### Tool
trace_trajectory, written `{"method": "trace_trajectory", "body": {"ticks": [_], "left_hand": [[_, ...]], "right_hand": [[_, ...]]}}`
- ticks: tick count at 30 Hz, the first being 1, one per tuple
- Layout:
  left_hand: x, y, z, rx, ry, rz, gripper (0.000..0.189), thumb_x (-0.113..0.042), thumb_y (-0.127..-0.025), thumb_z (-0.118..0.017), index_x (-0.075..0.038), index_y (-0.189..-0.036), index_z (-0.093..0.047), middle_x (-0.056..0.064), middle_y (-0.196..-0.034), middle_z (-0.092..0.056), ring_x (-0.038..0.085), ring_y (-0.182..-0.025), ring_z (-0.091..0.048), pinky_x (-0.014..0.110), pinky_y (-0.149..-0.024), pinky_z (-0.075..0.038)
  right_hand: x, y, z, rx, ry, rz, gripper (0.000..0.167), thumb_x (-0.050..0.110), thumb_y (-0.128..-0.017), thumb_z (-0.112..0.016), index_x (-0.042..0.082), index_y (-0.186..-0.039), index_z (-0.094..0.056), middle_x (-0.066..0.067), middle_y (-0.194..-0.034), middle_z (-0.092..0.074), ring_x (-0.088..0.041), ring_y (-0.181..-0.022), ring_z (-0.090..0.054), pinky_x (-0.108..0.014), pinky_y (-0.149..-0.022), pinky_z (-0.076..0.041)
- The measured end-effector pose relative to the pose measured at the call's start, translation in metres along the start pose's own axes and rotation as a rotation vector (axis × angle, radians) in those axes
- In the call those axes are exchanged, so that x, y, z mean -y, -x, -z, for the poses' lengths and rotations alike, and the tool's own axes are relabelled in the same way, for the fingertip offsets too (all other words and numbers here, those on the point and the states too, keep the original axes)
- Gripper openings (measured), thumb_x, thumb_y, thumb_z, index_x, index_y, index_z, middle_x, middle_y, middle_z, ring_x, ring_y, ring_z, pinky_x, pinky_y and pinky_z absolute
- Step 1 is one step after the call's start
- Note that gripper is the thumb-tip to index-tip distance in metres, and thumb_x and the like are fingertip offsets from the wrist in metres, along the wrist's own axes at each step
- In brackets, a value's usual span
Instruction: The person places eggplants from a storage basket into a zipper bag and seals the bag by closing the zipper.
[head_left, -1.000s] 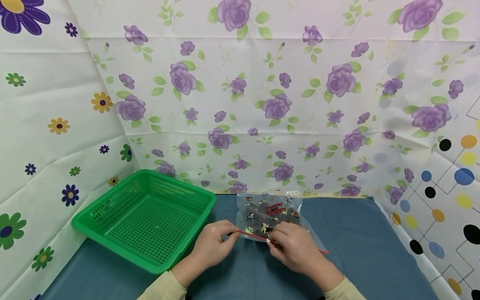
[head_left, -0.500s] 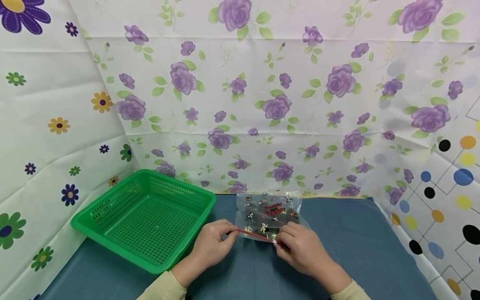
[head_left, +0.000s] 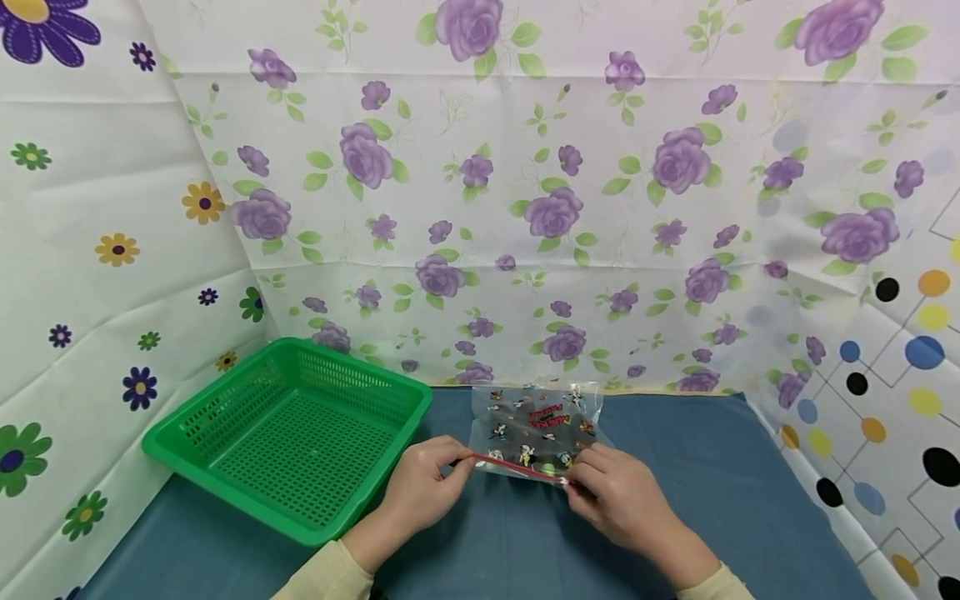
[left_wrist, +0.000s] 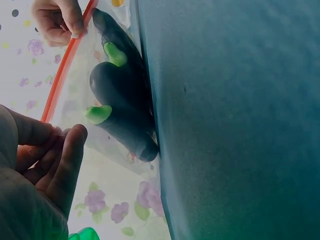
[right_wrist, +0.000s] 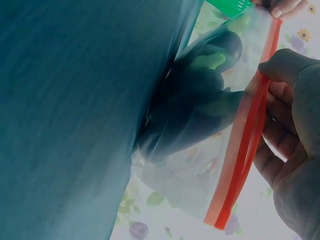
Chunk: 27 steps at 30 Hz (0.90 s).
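A clear zip bag (head_left: pixel 517 429) with small cartoon prints lies near the back of the table, its red zip edge (head_left: pixel 510 464) facing me and slightly raised. My left hand (head_left: pixel 427 487) pinches the left end of that edge between thumb and fingers. Farther right along the zip, my right hand (head_left: pixel 622 500) pinches the white slider (left_wrist: pixel 75 36). Inside the bag are several dark eggplants (left_wrist: pixel 120 85) with green stem ends, seen best in the left wrist view. In the right wrist view, the zip strip (right_wrist: pixel 240 145) right of the slider stands parted into two red lines.
A green perforated plastic basket (head_left: pixel 416 400) stands on the left, close beside my left forearm. Blue-grey cloth (head_left: pixel 705 467) covers the table. Flower-printed sheets (head_left: pixel 480 208) hang behind and to the left, and a dotted sheet (head_left: pixel 900 467) borders the right side.
My right hand has slid the pinched slider rightward along the zip, away from the left hand. The left hand keeps its pinch at the bag's left end, nearly still.
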<state>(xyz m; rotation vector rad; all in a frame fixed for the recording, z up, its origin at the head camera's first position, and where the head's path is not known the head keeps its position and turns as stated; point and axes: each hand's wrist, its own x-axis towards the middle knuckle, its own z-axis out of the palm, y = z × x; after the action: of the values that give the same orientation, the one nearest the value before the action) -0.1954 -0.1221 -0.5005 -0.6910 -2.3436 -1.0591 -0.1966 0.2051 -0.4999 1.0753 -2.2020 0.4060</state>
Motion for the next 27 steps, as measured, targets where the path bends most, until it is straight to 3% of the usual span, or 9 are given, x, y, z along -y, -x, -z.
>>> {"method": "trace_trajectory", "body": {"ticks": [27], "left_hand": [[-0.001, -0.001, 0.001, -0.016, -0.018, 0.04, 0.01, -0.004, -0.096, -0.084, -0.013, -0.096, -0.089, -0.013, -0.088, -0.076, 0.0, -0.072, -0.064, 0.026, -0.06, -0.051]], "right_hand": [[-0.018, 0.018, 0.015, 0.016, 0.016, -0.026, 0.02, 0.011, -0.083, -0.092, 0.021, -0.093, -0.077, 0.011, -0.089, -0.067, -0.002, -0.074, -0.052, -0.023, -0.06, -0.048]]}}
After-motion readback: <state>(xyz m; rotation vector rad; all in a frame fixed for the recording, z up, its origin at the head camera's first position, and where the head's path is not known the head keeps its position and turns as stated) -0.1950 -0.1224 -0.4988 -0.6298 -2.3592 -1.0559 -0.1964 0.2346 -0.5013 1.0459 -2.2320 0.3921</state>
